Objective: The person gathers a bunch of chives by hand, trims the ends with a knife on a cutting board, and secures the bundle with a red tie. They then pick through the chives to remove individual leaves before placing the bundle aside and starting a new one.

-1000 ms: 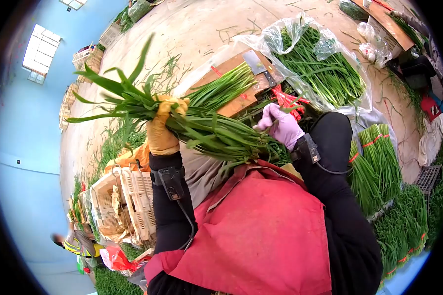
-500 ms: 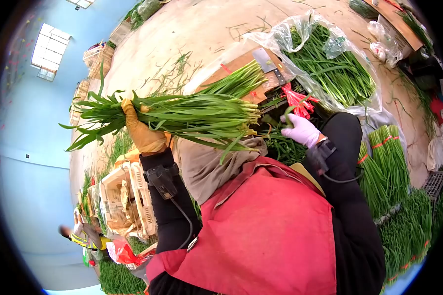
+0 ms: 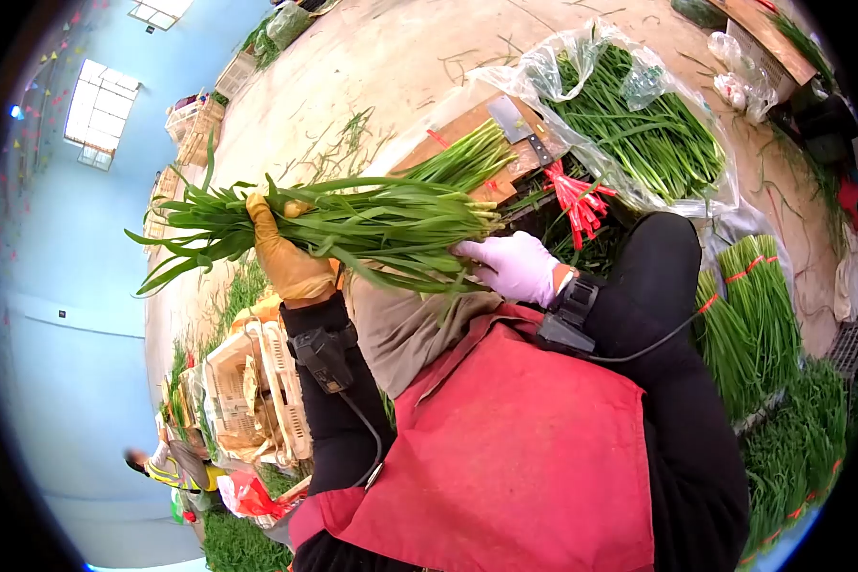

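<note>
A thick bunch of garlic chives [image 3: 391,221] lies sideways in front of me, leaves to the left and pale stalk ends to the right. My left hand [image 3: 284,255], in an orange-yellow glove, is wrapped round its leafy part. My right hand [image 3: 517,265], in a pale pink-purple glove, pinches at the lower edge near the stalk ends; its fingertips are partly hidden among the leaves. Just beyond, a second bundle of stalks [image 3: 472,157] rests on a wooden board [image 3: 434,143] beside a cleaver [image 3: 513,119]. Red ties [image 3: 577,200] hang at the board's right corner.
An open plastic bag [image 3: 725,167] of loose greens [image 3: 643,133] lies at the upper right. Tied bundles [image 3: 758,305] stand right of my knee. Pale plastic crates [image 3: 257,381] are at the left, and another person [image 3: 176,462] is at the lower left. Scattered leaves litter the floor [image 3: 391,71].
My right hand has moved left, from beside the red ties to the bunch's stalk end; the leaf piece it held is no longer visible. My left hand keeps its hold.
</note>
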Action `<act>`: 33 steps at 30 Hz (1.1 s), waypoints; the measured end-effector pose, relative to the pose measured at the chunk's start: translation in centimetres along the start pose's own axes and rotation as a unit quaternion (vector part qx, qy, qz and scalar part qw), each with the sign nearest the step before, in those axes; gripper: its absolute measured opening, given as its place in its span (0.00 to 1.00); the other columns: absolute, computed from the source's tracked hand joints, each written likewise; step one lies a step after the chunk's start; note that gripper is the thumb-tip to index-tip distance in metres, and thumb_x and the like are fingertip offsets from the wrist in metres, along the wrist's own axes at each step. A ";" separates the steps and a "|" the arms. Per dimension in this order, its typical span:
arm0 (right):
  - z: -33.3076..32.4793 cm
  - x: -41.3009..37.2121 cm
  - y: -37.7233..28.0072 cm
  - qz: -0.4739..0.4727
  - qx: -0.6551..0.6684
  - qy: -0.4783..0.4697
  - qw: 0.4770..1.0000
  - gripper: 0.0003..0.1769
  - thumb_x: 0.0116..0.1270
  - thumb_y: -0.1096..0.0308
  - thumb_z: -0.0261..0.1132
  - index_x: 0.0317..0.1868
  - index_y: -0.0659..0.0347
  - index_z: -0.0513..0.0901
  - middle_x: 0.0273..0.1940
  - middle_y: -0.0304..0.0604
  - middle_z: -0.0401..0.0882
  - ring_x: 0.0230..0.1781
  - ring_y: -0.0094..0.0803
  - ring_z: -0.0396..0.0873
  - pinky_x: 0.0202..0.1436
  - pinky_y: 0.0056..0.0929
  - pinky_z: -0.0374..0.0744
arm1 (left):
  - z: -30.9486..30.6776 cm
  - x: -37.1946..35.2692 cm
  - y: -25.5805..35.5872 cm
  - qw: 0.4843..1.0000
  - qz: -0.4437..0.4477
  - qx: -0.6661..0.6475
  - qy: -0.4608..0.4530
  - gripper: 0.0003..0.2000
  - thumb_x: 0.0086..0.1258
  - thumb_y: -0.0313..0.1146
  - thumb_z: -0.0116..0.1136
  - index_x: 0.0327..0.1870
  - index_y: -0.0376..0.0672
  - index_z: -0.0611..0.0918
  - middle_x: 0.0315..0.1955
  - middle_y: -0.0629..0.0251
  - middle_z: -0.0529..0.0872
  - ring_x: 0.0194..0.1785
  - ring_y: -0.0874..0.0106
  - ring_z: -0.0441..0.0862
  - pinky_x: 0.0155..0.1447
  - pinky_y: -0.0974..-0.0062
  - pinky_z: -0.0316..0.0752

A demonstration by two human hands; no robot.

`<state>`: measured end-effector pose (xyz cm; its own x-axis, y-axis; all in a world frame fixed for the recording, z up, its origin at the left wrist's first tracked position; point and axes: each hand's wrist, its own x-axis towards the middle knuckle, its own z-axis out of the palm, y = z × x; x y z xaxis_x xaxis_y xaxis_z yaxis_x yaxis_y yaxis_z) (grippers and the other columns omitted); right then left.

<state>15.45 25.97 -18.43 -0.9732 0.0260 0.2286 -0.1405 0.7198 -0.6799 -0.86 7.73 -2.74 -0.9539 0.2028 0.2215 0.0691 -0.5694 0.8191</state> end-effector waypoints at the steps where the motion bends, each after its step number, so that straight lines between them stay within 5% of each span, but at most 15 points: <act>1: 0.7 0.3 0.7 0.018 -0.002 -0.021 1.000 0.16 0.65 0.59 0.62 0.51 0.51 0.84 0.35 0.52 0.83 0.38 0.51 0.83 0.41 0.47 0.80 | 0.2 -0.4 0.1 1.000 -0.022 -0.004 -0.010 0.15 0.71 0.46 0.64 0.40 0.43 0.78 0.26 0.70 0.79 0.29 0.75 0.77 0.35 0.74 0.77; 6: 1.7 0.5 3.4 0.105 -0.027 -0.109 0.988 0.15 0.65 0.57 0.60 0.41 0.60 0.85 0.37 0.54 0.85 0.42 0.53 0.84 0.44 0.45 0.81 | 1.1 -0.5 0.4 1.000 0.007 0.024 0.016 0.13 0.72 0.44 0.64 0.43 0.45 0.78 0.29 0.70 0.79 0.31 0.75 0.76 0.35 0.76 0.77; 10: 6.2 -2.8 12.0 0.146 -0.084 -0.300 0.939 0.18 0.62 0.56 0.63 0.45 0.59 0.86 0.41 0.54 0.86 0.42 0.52 0.85 0.47 0.45 0.81 | -0.5 0.5 2.4 0.999 0.017 -0.029 0.000 0.14 0.71 0.45 0.64 0.44 0.44 0.79 0.30 0.69 0.80 0.32 0.77 0.77 0.35 0.77 0.78; 12: 5.0 -4.9 12.1 0.180 0.020 -0.277 0.944 0.38 0.65 0.46 0.66 0.72 0.52 0.70 0.56 0.52 0.82 0.51 0.41 0.83 0.51 0.38 0.81 | -1.5 1.1 3.0 1.000 0.007 -0.020 0.009 0.15 0.71 0.47 0.63 0.42 0.45 0.78 0.29 0.70 0.81 0.32 0.77 0.78 0.35 0.76 0.79; 14: 0.8 -3.6 8.6 0.323 0.294 -0.212 0.874 0.44 0.67 0.44 0.65 0.78 0.48 0.57 0.63 0.50 0.78 0.59 0.38 0.78 0.57 0.39 0.78 | -1.3 0.9 3.5 1.000 0.008 -0.027 0.015 0.15 0.72 0.48 0.62 0.41 0.45 0.78 0.29 0.71 0.81 0.32 0.77 0.78 0.36 0.75 0.80; 18: 0.2 -1.4 7.2 0.109 0.620 -0.068 0.774 0.41 0.73 0.50 0.60 0.80 0.44 0.50 0.69 0.44 0.68 0.64 0.36 0.72 0.64 0.45 0.74 | -0.8 0.6 2.9 0.997 0.031 0.005 0.066 0.16 0.73 0.50 0.60 0.40 0.46 0.79 0.30 0.71 0.81 0.33 0.76 0.79 0.38 0.73 0.81; 19: 0.6 -0.4 6.0 0.067 0.681 -0.049 0.728 0.39 0.72 0.55 0.62 0.78 0.50 0.55 0.67 0.43 0.70 0.65 0.35 0.72 0.64 0.46 0.75 | -1.0 0.3 2.5 1.000 0.017 0.010 0.013 0.16 0.73 0.51 0.59 0.39 0.46 0.79 0.29 0.71 0.81 0.34 0.75 0.80 0.39 0.71 0.81; 20: 0.9 0.3 5.1 0.024 0.736 -0.031 0.676 0.37 0.70 0.61 0.65 0.75 0.56 0.60 0.66 0.43 0.72 0.65 0.35 0.73 0.64 0.47 0.76 | -0.5 -0.2 1.1 0.992 0.038 0.102 0.061 0.17 0.73 0.51 0.59 0.39 0.46 0.80 0.30 0.70 0.82 0.35 0.75 0.80 0.40 0.71 0.81; 22: -1.5 -0.3 2.7 0.115 0.762 -0.036 0.636 0.34 0.68 0.66 0.66 0.72 0.61 0.64 0.64 0.44 0.74 0.64 0.35 0.74 0.62 0.50 0.78 | -5.8 2.4 -1.5 0.997 -0.074 -0.019 -0.024 0.17 0.73 0.51 0.59 0.38 0.45 0.81 0.31 0.68 0.84 0.34 0.73 0.81 0.39 0.69 0.82; 26: -2.3 -0.2 2.1 0.064 0.825 -0.014 0.561 0.27 0.70 0.72 0.60 0.68 0.63 0.68 0.58 0.47 0.79 0.59 0.40 0.80 0.60 0.47 0.81 | -2.2 0.1 -1.3 0.995 -0.053 0.025 0.080 0.18 0.73 0.52 0.59 0.39 0.43 0.81 0.31 0.66 0.84 0.32 0.71 0.82 0.36 0.67 0.82; 28: -2.8 -0.1 0.7 0.146 0.792 0.083 0.587 0.26 0.70 0.74 0.58 0.68 0.65 0.69 0.56 0.50 0.80 0.44 0.30 0.84 0.45 0.32 0.86 | -6.0 1.7 -2.1 0.998 -0.048 0.015 0.023 0.19 0.74 0.52 0.57 0.42 0.43 0.81 0.32 0.65 0.85 0.34 0.68 0.83 0.39 0.66 0.83; 31: -3.8 0.5 1.6 -0.003 0.822 0.004 0.570 0.24 0.70 0.76 0.56 0.66 0.67 0.71 0.44 0.43 0.83 0.25 0.16 0.76 0.25 0.15 0.75 | -6.8 2.5 -3.1 0.995 -0.014 0.015 0.095 0.19 0.74 0.53 0.56 0.38 0.44 0.80 0.32 0.65 0.84 0.34 0.68 0.82 0.39 0.66 0.82; 32: -4.5 -0.6 1.0 0.123 0.781 0.075 0.608 0.24 0.69 0.78 0.54 0.66 0.67 0.72 0.29 0.32 0.78 0.15 0.11 0.62 0.15 0.11 0.59 | -6.6 2.2 -2.7 0.997 -0.031 -0.010 0.067 0.19 0.74 0.53 0.57 0.37 0.45 0.79 0.31 0.66 0.83 0.33 0.68 0.81 0.39 0.67 0.82; 33: -4.0 -0.7 2.2 0.089 0.778 0.085 0.616 0.24 0.68 0.77 0.53 0.65 0.67 0.72 0.25 0.30 0.74 0.14 0.11 0.61 0.14 0.12 0.58 | -6.7 1.8 -2.4 0.997 -0.049 -0.035 0.039 0.19 0.73 0.53 0.57 0.36 0.45 0.78 0.30 0.66 0.83 0.33 0.69 0.80 0.40 0.67 0.81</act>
<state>16.55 30.31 -17.23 -0.9839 0.1757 0.0333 -0.1672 -0.8379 -0.5196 -4.72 4.13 -7.85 -0.9751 0.1988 0.0978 -0.0436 -0.6050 0.7951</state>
